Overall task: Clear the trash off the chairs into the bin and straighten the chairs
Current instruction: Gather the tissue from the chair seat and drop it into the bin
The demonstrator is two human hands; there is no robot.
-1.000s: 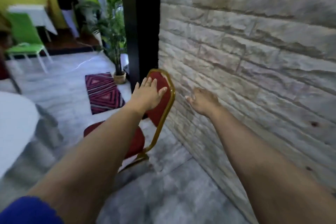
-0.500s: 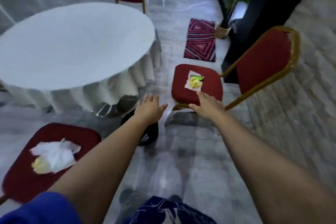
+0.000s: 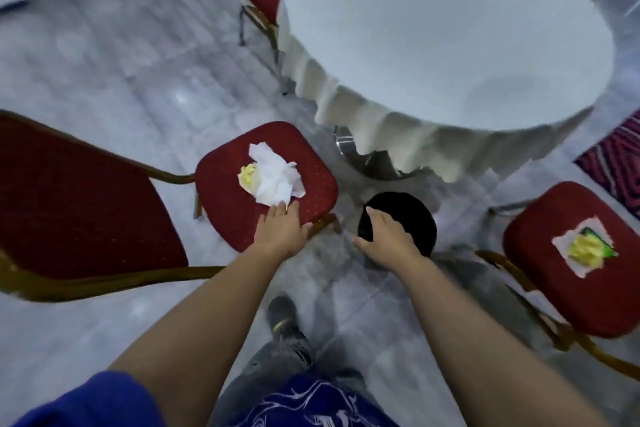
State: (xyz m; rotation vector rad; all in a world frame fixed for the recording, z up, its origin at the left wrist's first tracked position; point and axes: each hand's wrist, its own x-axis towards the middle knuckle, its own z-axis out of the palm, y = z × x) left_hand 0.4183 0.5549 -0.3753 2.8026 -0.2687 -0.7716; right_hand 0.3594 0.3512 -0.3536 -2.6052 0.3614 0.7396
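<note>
Our left hand has swung to the tissue on one chair, flat and empty; right hand, seemingly empty, spread over the bin; nothing binned yet.

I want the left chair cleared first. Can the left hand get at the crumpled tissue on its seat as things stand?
Probably yes. The left hand lies open over the front edge of the seat, its fingers just short of the crumpled tissue, and nothing stands between them.
</note>
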